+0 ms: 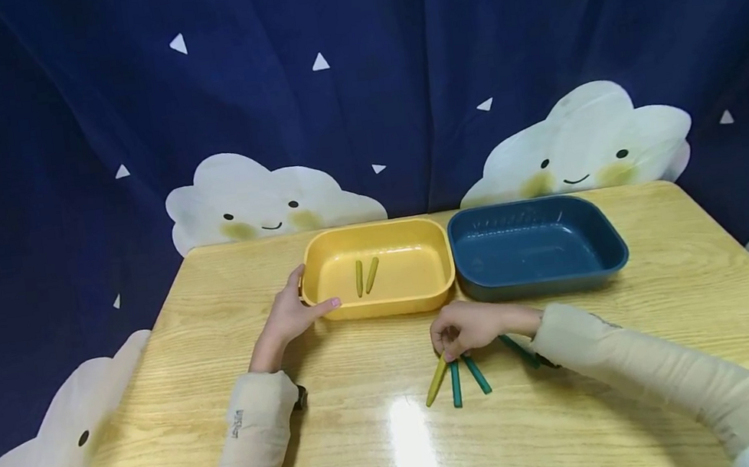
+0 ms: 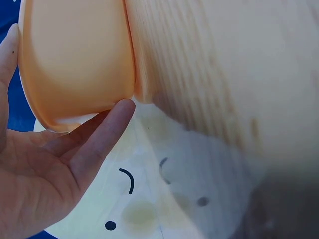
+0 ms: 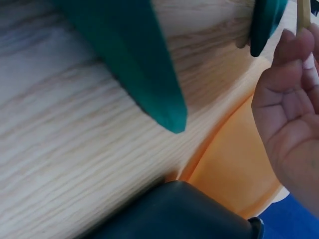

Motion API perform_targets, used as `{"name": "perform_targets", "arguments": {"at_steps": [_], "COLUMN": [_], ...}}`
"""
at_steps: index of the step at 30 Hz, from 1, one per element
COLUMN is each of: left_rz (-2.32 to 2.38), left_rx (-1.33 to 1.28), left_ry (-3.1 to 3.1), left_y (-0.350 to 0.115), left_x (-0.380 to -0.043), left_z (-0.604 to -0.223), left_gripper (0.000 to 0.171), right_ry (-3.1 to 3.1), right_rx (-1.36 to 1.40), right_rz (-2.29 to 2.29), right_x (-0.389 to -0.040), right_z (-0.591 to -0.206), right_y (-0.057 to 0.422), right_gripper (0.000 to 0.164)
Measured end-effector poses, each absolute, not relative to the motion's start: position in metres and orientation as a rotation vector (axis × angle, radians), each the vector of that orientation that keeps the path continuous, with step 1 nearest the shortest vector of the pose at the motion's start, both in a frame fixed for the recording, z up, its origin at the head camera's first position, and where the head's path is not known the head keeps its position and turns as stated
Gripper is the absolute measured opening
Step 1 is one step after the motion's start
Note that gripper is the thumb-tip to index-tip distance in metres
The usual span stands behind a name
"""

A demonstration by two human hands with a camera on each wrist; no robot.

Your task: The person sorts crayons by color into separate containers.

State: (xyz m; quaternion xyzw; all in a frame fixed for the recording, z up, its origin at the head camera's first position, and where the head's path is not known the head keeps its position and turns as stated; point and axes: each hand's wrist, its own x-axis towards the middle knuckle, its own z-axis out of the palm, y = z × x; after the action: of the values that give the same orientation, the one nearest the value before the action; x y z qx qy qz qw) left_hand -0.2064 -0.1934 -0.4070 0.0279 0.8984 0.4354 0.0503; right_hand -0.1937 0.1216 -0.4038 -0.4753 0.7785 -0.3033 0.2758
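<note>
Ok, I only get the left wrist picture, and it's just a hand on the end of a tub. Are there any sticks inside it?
Observer: Yes, the head view shows two yellow sticks lying in the yellow tub.
Operator: Cool! And what's the other hand doing?
Observer: The right hand is pinching another yellow stick by one end, over the table.
Operator: Is there another tub I can't see?
Observer: Yes, a dark blue tub stands just to the right of the yellow one.
</note>
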Motion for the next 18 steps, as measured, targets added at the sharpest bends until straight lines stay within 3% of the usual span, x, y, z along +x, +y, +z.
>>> {"name": "perform_targets", "arguments": {"at_steps": [12,18], "left_rz": [1.349,1.32], "left_rx": [0.091,0.097], "left_ry": [2.731,2.749], "left_y": [-0.194,-0.194], "left_x": [-0.2059,-0.2047], "left_z": [-0.4087,-0.4084], "left_gripper": [0.102,0.102], "right_ry": [1.975,1.935], "right_rx": [-1.195,-1.184], "right_rz": [-1.038,-1.14], "right_x": [-0.1937,-0.1939], "right_z": [-0.3972,-0.3939], "right_y": [0.1249,0.1301], "right_gripper": [0.002,0.007]}}
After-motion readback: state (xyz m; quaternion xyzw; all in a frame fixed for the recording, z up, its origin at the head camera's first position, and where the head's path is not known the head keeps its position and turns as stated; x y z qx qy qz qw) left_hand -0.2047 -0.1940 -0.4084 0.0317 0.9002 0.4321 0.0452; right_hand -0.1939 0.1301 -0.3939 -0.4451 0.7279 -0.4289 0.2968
